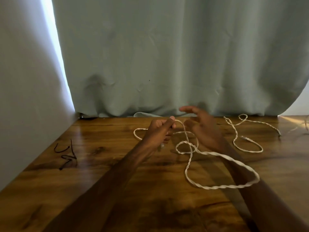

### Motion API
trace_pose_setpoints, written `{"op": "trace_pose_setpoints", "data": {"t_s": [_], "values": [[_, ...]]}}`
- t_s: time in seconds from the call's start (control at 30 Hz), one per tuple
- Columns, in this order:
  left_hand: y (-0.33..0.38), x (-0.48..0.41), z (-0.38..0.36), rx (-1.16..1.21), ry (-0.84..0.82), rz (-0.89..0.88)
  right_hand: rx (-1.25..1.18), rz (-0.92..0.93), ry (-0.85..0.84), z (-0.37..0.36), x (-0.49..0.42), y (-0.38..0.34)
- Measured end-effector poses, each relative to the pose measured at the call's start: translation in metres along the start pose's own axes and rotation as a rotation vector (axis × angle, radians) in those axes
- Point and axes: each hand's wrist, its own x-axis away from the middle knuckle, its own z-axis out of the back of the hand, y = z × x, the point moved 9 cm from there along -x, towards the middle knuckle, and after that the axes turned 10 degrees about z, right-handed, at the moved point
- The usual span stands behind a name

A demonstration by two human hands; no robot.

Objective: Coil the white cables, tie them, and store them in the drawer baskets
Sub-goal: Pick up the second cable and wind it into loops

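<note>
A twisted white cable (pixel 222 186) lies in loose loops on the wooden table (pixel 117 190). My left hand (pixel 160 131) is closed around one stretch of it near the table's far edge; the cable runs out left of the fist in a small loop and down to the right in a large loop draped over my right forearm. My right hand (pixel 202 126) hovers just right of the left, fingers spread, holding nothing. A second white cable (pixel 237 131) lies in curves at the far right.
Thin black ties (pixel 66 156) lie on the table at the left. A grey-green curtain (pixel 167 56) hangs along the table's far edge, and a pale wall (pixel 25 97) borders the left side. No drawer or basket is in view.
</note>
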Motion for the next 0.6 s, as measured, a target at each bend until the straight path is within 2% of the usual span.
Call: {"op": "trace_pose_setpoints", "data": {"t_s": [0.07,0.1,0.13,0.17,0.23,0.3,0.33,0.37,0.4,0.43,0.5,0.6], "values": [[0.0,0.001,0.004,-0.02,0.036,-0.02,-0.438,-0.09,0.092,0.017,0.001,-0.007],[-0.001,0.0,0.007,-0.027,0.067,-0.026,-0.707,-0.115,0.067,0.018,0.003,-0.014],[-0.002,0.0,0.01,-0.036,0.097,-0.03,-0.933,-0.12,-0.021,0.014,0.005,-0.025],[-0.003,0.0,0.011,-0.042,0.12,-0.033,-1.059,-0.13,-0.176,0.004,0.011,-0.039],[-0.004,0.0,0.009,-0.013,0.131,-0.038,-1.04,-0.191,-0.628,-0.04,0.039,-0.061],[0.001,-0.001,0.008,0.077,0.111,-0.039,-0.793,-0.254,-1.077,-0.089,0.08,-0.061],[0.004,-0.001,0.009,0.124,0.099,-0.036,-0.662,-0.291,-1.2,-0.108,0.095,-0.051],[0.007,-0.003,0.01,0.17,0.081,-0.032,-0.56,-0.348,-1.224,-0.121,0.101,-0.037],[0.01,-0.004,0.011,0.217,0.06,-0.03,-0.489,-0.424,-1.159,-0.126,0.098,-0.022],[0.012,-0.005,0.013,0.267,0.038,-0.025,-0.45,-0.52,-1.017,-0.122,0.089,-0.006],[0.013,-0.006,0.015,0.352,0.01,-0.008,-0.437,-0.674,-0.61,-0.097,0.067,0.026],[0.009,-0.002,0.014,0.402,-0.011,0.014,-0.455,-0.711,-0.03,-0.058,0.053,0.061]]}}
